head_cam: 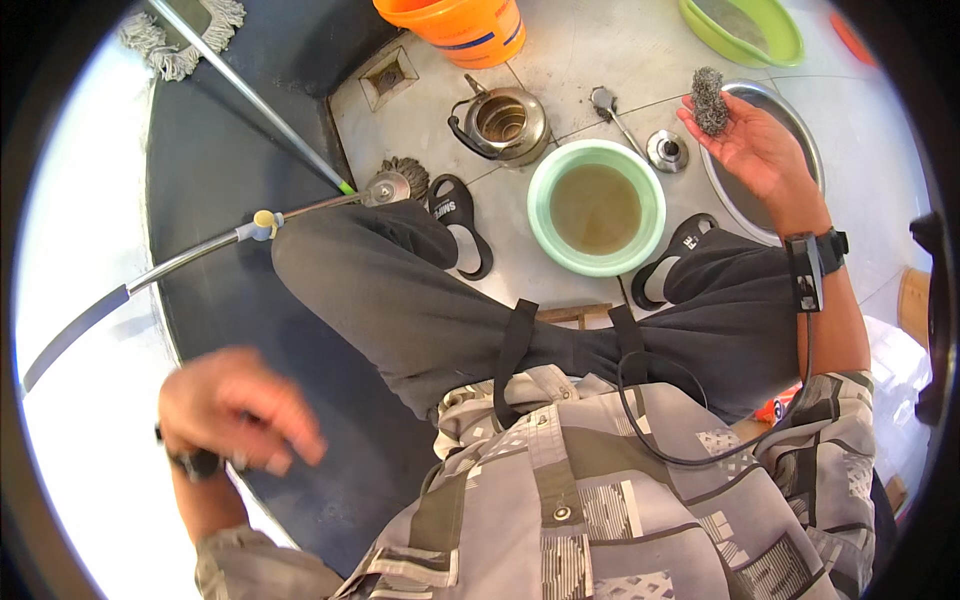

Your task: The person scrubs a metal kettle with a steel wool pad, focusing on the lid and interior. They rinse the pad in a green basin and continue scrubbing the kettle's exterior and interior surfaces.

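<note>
A steel wool scrubber rests on the fingers of my right hand, which is palm up above a wide steel basin. My left hand is blurred, off to the left over the dark wall, with loosely bent fingers and nothing visible in it. Between my feet stands a pale green plastic basin of murky brown water. Behind it is a metal kettle with its top uncovered and its dark handle to the left. A round metal lid with a dark knob lies right of the kettle.
A long-handled metal utensil lies near the lid. An orange bucket stands by a floor drain. At upper right is a lime green basin. Mop poles lean on the left, one mop head near my foot.
</note>
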Demonstrator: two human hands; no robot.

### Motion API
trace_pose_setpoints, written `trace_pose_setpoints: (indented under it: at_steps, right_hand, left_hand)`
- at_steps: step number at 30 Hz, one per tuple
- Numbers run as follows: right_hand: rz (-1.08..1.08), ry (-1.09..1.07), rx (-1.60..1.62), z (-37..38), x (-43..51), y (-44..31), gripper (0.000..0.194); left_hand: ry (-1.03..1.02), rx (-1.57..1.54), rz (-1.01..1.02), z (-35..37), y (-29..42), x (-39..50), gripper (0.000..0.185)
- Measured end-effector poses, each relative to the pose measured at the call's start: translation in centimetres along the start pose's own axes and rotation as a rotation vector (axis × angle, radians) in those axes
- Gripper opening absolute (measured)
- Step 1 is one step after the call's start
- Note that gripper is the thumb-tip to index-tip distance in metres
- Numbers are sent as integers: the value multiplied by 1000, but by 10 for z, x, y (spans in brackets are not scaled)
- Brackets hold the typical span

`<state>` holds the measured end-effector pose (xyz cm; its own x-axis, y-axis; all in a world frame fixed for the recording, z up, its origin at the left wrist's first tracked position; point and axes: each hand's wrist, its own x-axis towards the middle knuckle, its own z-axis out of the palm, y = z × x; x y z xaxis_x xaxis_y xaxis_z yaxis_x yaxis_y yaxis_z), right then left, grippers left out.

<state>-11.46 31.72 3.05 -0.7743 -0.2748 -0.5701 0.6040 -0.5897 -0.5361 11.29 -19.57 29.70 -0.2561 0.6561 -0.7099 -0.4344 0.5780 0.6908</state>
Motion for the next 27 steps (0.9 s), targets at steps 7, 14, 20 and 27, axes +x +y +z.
trace_pose_setpoints:
  at_steps: [7,14,20,27]
  right_hand:
    - [-14,95,-101,-16,18,12,33]
    - [-36,136,-253,-17,37,50,32]
    - [-66,230,-201,-10,85,101,59]
    - [-174,229,-496,30,187,205,58]
  left_hand:
    - [-8,1083,-68,-52,7,220,64]
    - [130,509,299,-124,-17,401,55]
    - [1099,-535,556,-242,-96,445,40]
    - [1667,97,-18,-267,-199,432,60]
